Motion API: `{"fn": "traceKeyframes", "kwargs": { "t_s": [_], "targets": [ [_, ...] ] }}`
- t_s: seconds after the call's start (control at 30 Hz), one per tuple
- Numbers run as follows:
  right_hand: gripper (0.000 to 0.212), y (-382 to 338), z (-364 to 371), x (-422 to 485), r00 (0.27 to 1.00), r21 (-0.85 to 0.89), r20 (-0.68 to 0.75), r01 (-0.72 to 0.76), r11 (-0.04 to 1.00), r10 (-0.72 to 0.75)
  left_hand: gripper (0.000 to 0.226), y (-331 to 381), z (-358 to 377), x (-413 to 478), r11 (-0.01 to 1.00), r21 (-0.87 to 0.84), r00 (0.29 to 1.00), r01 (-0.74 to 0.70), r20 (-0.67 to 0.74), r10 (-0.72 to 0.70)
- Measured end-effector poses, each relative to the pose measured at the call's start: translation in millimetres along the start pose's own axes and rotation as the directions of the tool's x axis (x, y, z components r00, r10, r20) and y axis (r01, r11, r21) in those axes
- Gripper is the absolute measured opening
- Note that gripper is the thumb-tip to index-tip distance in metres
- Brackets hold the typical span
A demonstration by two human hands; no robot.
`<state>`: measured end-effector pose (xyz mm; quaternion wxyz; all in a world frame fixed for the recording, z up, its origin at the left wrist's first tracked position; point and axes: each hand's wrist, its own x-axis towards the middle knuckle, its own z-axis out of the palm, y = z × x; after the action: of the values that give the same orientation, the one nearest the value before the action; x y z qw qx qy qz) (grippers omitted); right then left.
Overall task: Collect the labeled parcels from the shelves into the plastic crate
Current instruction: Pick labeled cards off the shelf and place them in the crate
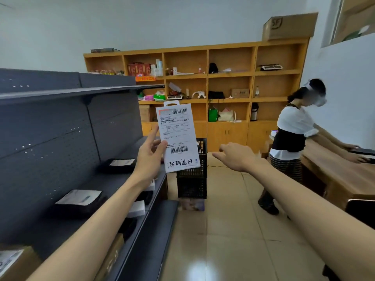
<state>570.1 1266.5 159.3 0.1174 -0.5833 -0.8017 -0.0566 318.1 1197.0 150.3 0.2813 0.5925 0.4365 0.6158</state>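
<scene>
- Our left hand [149, 157] is raised in front of us, with the forearm stretching up from the lower left. It holds a white flat parcel [178, 136] upright by its lower left edge.
- The thumb lies across the front of the printed label and the fingers [152, 135] run behind and along the left edge, so they are clamped on the parcel.
- The label faces us, with barcodes near the top and bottom and black handwritten characters below them.
- We hold the parcel in the air, in front of a black plastic crate [192, 179] that stands on the pale tiled floor [233, 230] at the end of the shelves. The parcel is not in the crate.
- Our right hand [237, 157] reaches forward with its back turned up, fingers loosely apart and the index finger pointing towards the parcel. It grips nothing and stays clear of the parcel.
- On our left stands a dark grey metal shelf unit [60, 128]. Two black bagged parcels with white labels [118, 165] lie on its middle shelf, well apart.
- A brown cardboard box [16, 262] sits at the lower left.
- Another person [292, 134] stands on the right with both hands on a long wooden surface [334, 179].
</scene>
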Motion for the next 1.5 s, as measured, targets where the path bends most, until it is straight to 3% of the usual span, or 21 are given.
{"fn": "traceKeyframes", "kwargs": {
  "t_s": [0.3, 0.63, 1.03, 1.5],
  "targets": [
    [0.054, 27.9, 58.4, 116.8, 1.000, -0.062, 0.026, 0.004, 0.998, -0.002, 0.050, -81.3, 20.8, 107.2, 0.999, -0.026, 0.999, 0.021, 0.027, -0.020],
    [0.049, 54.6, 67.2, 316.5, 0.995, -0.027, 0.079, -0.055, 0.998, 0.057, 0.056, -164.2, 26.8, 311.3, 1.000, -0.019, 0.993, 0.011, 0.114, -0.008],
    [0.048, 127.3, 143.1, 499.2, 0.991, -0.043, 0.091, -0.096, 0.994, 0.100, 0.056, -282.9, 96.3, 493.4, 0.998, -0.061, 0.986, 0.004, 0.164, 0.006],
    [0.045, 217.0, 229.0, 759.4, 0.997, 0.028, 0.070, 0.010, 1.000, -0.012, 0.058, -418.9, 159.1, 720.5, 0.997, 0.015, 0.991, 0.075, 0.112, -0.076]
  ]
}}
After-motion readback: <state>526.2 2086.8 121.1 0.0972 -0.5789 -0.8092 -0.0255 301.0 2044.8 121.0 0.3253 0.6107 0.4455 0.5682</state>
